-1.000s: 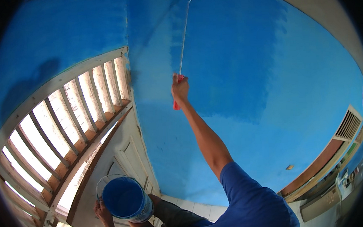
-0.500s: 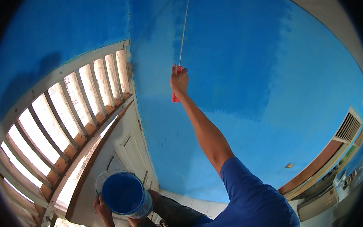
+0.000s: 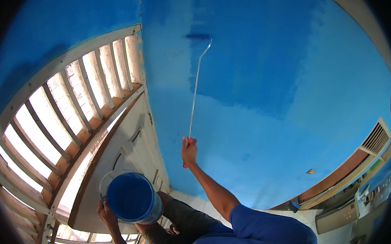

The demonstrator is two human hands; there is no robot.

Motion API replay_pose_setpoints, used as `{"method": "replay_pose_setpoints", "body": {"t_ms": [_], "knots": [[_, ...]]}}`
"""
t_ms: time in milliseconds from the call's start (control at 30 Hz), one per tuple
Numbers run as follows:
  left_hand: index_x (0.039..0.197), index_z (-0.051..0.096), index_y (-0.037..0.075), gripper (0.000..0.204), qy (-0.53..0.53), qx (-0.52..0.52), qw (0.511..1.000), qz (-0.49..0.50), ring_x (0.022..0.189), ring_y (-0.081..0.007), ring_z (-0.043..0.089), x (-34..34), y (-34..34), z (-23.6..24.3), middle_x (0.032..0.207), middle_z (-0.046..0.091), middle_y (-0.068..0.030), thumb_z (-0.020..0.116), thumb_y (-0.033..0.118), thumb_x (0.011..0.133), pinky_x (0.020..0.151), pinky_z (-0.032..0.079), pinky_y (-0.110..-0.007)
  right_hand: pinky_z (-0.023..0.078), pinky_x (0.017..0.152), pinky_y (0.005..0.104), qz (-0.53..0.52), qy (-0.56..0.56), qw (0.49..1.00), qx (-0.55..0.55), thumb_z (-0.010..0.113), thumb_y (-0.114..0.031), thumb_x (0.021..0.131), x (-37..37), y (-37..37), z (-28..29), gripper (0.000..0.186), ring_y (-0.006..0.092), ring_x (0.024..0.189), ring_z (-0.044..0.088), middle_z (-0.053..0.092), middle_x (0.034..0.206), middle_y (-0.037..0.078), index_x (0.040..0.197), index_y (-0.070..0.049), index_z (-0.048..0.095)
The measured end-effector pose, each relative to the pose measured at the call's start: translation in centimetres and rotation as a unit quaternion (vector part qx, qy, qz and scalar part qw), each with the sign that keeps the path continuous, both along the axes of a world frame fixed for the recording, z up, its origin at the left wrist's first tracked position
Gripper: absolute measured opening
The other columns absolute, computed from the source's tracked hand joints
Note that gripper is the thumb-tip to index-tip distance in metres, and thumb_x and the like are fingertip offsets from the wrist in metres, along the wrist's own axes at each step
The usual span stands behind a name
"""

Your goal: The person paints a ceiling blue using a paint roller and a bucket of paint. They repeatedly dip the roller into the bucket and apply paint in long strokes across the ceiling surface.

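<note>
My right hand (image 3: 189, 152) is wrapped round the red handle of a paint roller (image 3: 195, 89), arm stretched forward. The roller's long thin metal rod runs upward and bends near its top, where the dark blue roller head lies against the blue wall (image 3: 250, 150). The head is at the left edge of a darker, freshly coated patch (image 3: 253, 52). Low on the left, my left hand (image 3: 107, 213) grips the side of a paint bucket (image 3: 157, 208) near its handle; the fingertips are partly hidden. Blue paint (image 3: 128, 196) shows inside the bucket, above my legs.
A slatted wooden opening (image 3: 73, 106) lets bright light in on the left, above a pale panelled door (image 3: 137, 156). At the lower right stand a shelf with a vent grille (image 3: 375, 138) and household items. White floor tiles (image 3: 200, 203) show below the wall.
My right hand has come down and nearer with the roller, so the roller head, out of view before, now shows on the wall. My left hand still holds the bucket in nearly the same place.
</note>
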State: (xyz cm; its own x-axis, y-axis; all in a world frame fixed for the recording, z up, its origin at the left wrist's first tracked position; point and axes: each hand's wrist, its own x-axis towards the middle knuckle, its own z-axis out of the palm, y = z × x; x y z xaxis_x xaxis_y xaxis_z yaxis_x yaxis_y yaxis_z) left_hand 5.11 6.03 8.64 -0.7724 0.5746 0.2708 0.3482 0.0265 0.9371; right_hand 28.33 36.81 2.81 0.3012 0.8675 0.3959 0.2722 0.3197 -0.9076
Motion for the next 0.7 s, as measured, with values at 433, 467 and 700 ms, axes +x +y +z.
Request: {"method": "replay_pose_setpoints", "body": {"t_ms": [433, 467, 700], "knots": [[0.099, 0.062, -0.001, 0.032, -0.014, -0.016, 1.000, -0.002, 0.071, -0.0150, 0.056, -1.7, 0.5, -2.6, 0.079, 0.063, -0.0088, 0.044, 0.024, 0.091, 0.066, 0.044, -0.030, 0.043, 0.053, 0.0326, 0.108, -0.080, 0.982, -0.130, 0.072, -0.020, 0.067, 16.2, -13.5, -8.9, 0.027, 0.0164, 0.054, 0.048, 0.055, 0.061, 0.008, 0.079, -0.002, 0.055], [0.099, 0.062, -0.001, 0.031, -0.028, -0.009, 1.000, -0.009, 0.072, -0.0149, 0.057, -2.5, 0.4, -3.3, 0.080, 0.064, -0.0087, 0.044, 0.023, 0.091, 0.066, 0.044, -0.030, 0.045, 0.055, 0.0319, 0.125, -0.128, 0.974, -0.138, 0.071, -0.019, 0.068, 18.3, -14.1, -8.0, 0.026, 0.0169, 0.057, 0.052, 0.058, 0.064, 0.009, 0.082, -0.003, 0.056], [0.102, 0.062, 0.000, 0.032, -0.076, 0.008, 0.997, -0.016, 0.076, -0.0172, 0.059, -1.2, 1.3, -1.8, 0.085, 0.064, -0.0106, 0.046, 0.025, 0.091, 0.067, 0.046, -0.031, 0.050, 0.057, 0.0364, 0.108, -0.243, 0.953, -0.145, 0.068, -0.023, 0.072, 24.9, -16.5, -5.8, 0.028, 0.0294, 0.064, 0.063, 0.062, 0.070, 0.014, 0.083, -0.001, 0.054]]}}
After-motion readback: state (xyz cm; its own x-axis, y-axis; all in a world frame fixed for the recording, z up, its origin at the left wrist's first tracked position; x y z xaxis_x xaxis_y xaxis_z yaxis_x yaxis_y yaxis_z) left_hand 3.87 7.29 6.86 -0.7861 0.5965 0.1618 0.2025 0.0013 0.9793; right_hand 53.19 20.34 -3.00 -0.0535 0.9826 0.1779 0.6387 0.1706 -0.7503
